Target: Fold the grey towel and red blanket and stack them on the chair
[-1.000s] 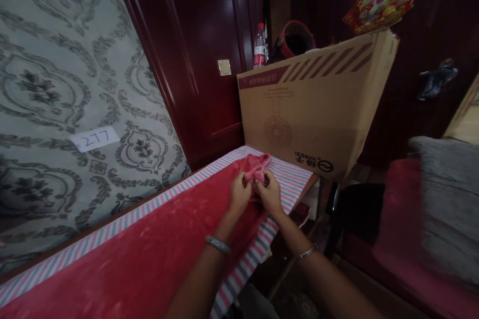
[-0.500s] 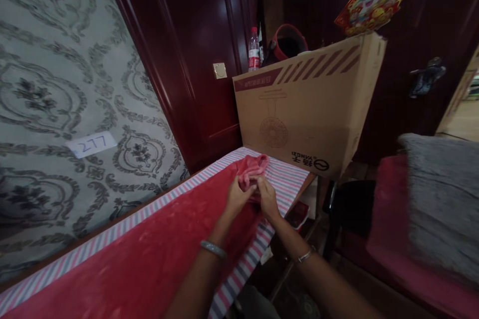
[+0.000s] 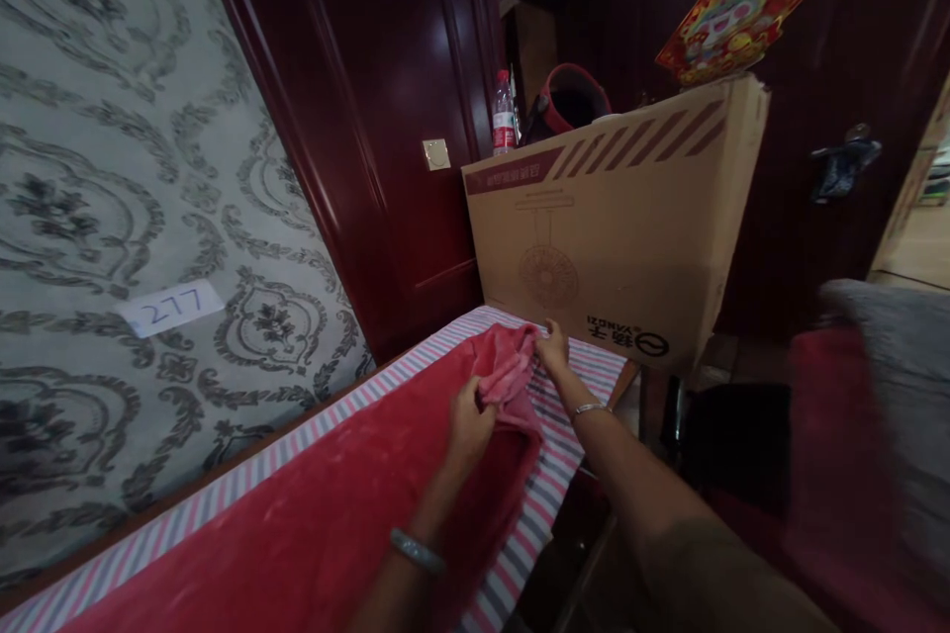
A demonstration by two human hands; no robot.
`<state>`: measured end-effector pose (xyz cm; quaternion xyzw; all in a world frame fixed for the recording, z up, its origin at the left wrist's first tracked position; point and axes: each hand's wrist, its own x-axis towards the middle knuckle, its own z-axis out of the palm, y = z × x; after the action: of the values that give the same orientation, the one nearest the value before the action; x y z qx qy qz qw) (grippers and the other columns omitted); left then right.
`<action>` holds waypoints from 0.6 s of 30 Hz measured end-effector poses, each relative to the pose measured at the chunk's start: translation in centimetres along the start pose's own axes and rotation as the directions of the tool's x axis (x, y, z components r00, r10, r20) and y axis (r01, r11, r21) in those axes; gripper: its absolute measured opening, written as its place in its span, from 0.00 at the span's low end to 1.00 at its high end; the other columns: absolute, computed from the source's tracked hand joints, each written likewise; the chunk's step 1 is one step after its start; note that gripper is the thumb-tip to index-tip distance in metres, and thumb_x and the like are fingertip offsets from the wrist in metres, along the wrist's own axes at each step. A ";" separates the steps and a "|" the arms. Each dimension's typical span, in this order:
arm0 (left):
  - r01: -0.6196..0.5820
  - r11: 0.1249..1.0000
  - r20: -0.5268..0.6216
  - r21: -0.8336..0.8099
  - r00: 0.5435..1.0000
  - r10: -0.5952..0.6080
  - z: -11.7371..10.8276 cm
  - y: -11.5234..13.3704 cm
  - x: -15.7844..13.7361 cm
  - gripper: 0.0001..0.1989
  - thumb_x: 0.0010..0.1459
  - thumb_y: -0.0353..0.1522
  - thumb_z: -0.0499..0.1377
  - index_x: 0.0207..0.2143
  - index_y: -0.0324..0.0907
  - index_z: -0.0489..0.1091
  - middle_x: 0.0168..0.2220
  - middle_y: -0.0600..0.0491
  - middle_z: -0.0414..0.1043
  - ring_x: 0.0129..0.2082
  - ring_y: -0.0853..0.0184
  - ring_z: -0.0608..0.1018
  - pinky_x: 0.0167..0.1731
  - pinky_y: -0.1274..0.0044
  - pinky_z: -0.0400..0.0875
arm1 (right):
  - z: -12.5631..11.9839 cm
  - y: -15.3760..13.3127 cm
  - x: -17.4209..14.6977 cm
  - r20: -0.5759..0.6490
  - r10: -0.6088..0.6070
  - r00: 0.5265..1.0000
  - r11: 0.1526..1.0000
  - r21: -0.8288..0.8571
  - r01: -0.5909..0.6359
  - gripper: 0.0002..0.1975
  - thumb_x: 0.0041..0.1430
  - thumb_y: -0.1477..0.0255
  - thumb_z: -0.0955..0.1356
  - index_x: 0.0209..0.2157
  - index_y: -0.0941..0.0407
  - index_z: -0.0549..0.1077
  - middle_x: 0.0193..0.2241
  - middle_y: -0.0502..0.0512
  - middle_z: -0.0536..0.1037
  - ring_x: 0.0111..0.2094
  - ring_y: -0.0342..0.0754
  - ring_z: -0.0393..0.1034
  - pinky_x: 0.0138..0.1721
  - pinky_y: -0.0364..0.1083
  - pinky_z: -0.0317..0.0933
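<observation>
A long red plush cloth (image 3: 356, 465), too bunched at its far end to tell its exact kind, lies along a pink, white and grey striped cover (image 3: 556, 475). My left hand (image 3: 469, 425), a bangle at the wrist, pinches a fold of its lighter pink underside. Up at the far right corner of the cloth, my right hand (image 3: 553, 351) grips the edge between its fingers, partly hidden by the wrist angle. Between both hands the edge is gathered into loose folds.
A large cardboard box (image 3: 594, 237) stands across the table's far end, a plastic bottle (image 3: 503, 114) behind it. Patterned wallpaper (image 3: 148, 218) with a paper label (image 3: 170, 307) runs along the left. Grey plush fabric (image 3: 905, 396) lies piled at the right.
My hands have come apart: the right one has moved away to the far corner, the left slightly lower. The gathered end has spread open, and the view has tilted a little.
</observation>
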<state>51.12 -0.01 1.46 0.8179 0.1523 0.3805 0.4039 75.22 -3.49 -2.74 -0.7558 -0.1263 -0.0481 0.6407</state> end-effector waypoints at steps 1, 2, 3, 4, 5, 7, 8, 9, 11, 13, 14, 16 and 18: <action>0.004 1.000 0.013 -0.005 1.000 -0.004 0.0 -0.1 0.0 0.06 0.49 0.30 0.58 0.23 0.44 0.62 0.23 0.58 0.63 0.25 0.70 0.65 0.28 0.78 0.58 | 0.5 0.0 0.6 0.031 -0.002 1.000 0.998 -0.058 0.004 0.28 0.50 0.72 0.65 0.55 0.59 0.72 0.47 0.65 0.76 0.50 0.56 0.70 0.52 0.52 0.62; 0.010 1.000 0.027 -0.014 1.000 -0.010 -0.1 -0.2 -0.1 0.06 0.49 0.30 0.58 0.23 0.43 0.62 0.23 0.58 0.63 0.25 0.70 0.65 0.28 0.78 0.58 | 1.0 0.1 1.1 0.066 -0.009 0.998 0.994 -0.111 0.016 0.28 0.50 0.73 0.66 0.55 0.59 0.72 0.47 0.65 0.77 0.50 0.57 0.70 0.53 0.52 0.62; 0.018 1.000 0.042 -0.026 0.999 -0.017 -0.1 -0.2 -0.1 0.05 0.50 0.31 0.58 0.24 0.43 0.63 0.23 0.58 0.64 0.26 0.70 0.65 0.28 0.79 0.58 | 1.4 0.2 1.6 0.102 -0.019 0.995 0.986 -0.160 0.035 0.27 0.50 0.75 0.66 0.54 0.59 0.73 0.47 0.65 0.77 0.50 0.57 0.69 0.53 0.52 0.61; 0.025 0.999 0.058 -0.039 0.998 -0.023 -0.1 -0.3 -0.2 0.05 0.50 0.31 0.58 0.25 0.43 0.64 0.24 0.58 0.64 0.26 0.70 0.65 0.28 0.79 0.58 | 1.8 0.2 2.0 0.137 -0.033 0.990 0.977 -0.203 0.061 0.26 0.50 0.76 0.67 0.53 0.58 0.74 0.47 0.65 0.77 0.51 0.57 0.69 0.54 0.52 0.61; 0.032 0.998 0.071 -0.053 0.997 -0.029 -0.1 -0.4 -0.3 0.04 0.50 0.31 0.58 0.25 0.43 0.64 0.24 0.58 0.64 0.27 0.69 0.66 0.28 0.79 0.58 | 2.2 0.3 2.4 0.171 -0.050 0.984 0.966 -0.240 0.091 0.25 0.50 0.76 0.67 0.52 0.58 0.75 0.47 0.65 0.77 0.53 0.57 0.67 0.55 0.52 0.60; 0.045 0.995 0.084 -0.086 0.996 -0.038 -0.1 -0.7 -0.5 0.04 0.49 0.31 0.58 0.25 0.43 0.64 0.25 0.57 0.65 0.27 0.69 0.66 0.29 0.79 0.59 | 2.7 0.4 3.1 0.232 -0.087 0.969 0.942 -0.298 0.156 0.22 0.51 0.78 0.68 0.49 0.56 0.78 0.49 0.65 0.76 0.56 0.58 0.65 0.56 0.53 0.58; 0.054 0.993 0.090 -0.103 0.995 -0.045 -0.1 -0.9 -0.6 0.04 0.49 0.31 0.58 0.25 0.43 0.64 0.25 0.57 0.65 0.28 0.69 0.66 0.29 0.78 0.59 | 2.9 0.5 3.5 0.257 -0.106 0.960 0.929 -0.318 0.188 0.20 0.52 0.78 0.68 0.47 0.55 0.79 0.50 0.66 0.75 0.57 0.58 0.64 0.57 0.53 0.57; 0.066 0.990 0.097 -0.121 0.994 -0.055 -0.1 -1.1 -0.7 0.04 0.49 0.32 0.58 0.26 0.43 0.64 0.26 0.57 0.65 0.28 0.69 0.66 0.29 0.78 0.59 | 3.1 0.5 3.9 0.277 -0.123 0.953 0.917 -0.335 0.216 0.17 0.53 0.78 0.67 0.45 0.55 0.80 0.51 0.66 0.75 0.58 0.58 0.63 0.58 0.53 0.56; 0.092 0.984 0.115 -0.152 0.991 -0.075 -0.1 -1.4 -0.8 0.04 0.50 0.32 0.58 0.27 0.43 0.65 0.27 0.55 0.66 0.29 0.68 0.67 0.29 0.78 0.60 | 3.3 0.2 5.0 0.299 -0.141 0.944 0.900 -0.359 0.248 0.12 0.56 0.78 0.67 0.39 0.56 0.81 0.51 0.67 0.75 0.59 0.58 0.63 0.59 0.53 0.56; 0.106 0.981 0.125 -0.164 0.988 -0.086 0.0 -1.5 -0.9 0.04 0.50 0.33 0.59 0.28 0.43 0.66 0.28 0.55 0.67 0.29 0.68 0.67 0.29 0.77 0.60 | 3.5 -0.6 6.6 0.290 -0.133 0.948 0.896 -0.374 0.240 0.11 0.59 0.75 0.66 0.36 0.58 0.82 0.47 0.70 0.77 0.56 0.60 0.67 0.56 0.53 0.58; 0.108 0.980 0.128 -0.170 0.988 -0.087 0.2 -1.4 -1.0 0.04 0.51 0.33 0.59 0.28 0.43 0.66 0.28 0.55 0.67 0.29 0.68 0.67 0.29 0.77 0.60 | 3.7 -1.2 7.7 0.274 -0.124 0.954 0.899 -0.376 0.225 0.12 0.60 0.73 0.65 0.37 0.59 0.82 0.45 0.71 0.78 0.54 0.60 0.69 0.54 0.54 0.60; 0.103 0.976 0.141 -0.192 0.987 -0.076 0.7 -0.9 -1.0 0.05 0.52 0.34 0.59 0.28 0.43 0.66 0.27 0.55 0.66 0.28 0.68 0.67 0.29 0.77 0.60 | 3.9 -2.8 10.0 0.234 -0.111 0.966 0.913 -0.359 0.192 0.15 0.62 0.70 0.64 0.39 0.60 0.81 0.40 0.70 0.79 0.49 0.60 0.72 0.50 0.54 0.63; 0.094 0.970 0.182 -0.226 0.982 -0.053 1.6 -0.1 -0.9 0.06 0.53 0.34 0.59 0.28 0.43 0.65 0.26 0.55 0.65 0.28 0.68 0.66 0.29 0.77 0.60 | 4.3 -4.8 12.5 0.203 -0.119 0.972 0.934 -0.309 0.179 0.14 0.62 0.70 0.65 0.39 0.61 0.81 0.35 0.68 0.80 0.46 0.59 0.74 0.47 0.53 0.64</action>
<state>51.69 -1.32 0.35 0.7888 0.1008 0.3071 0.5227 85.65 3.08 4.04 -0.8405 -0.2314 -0.0482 0.4875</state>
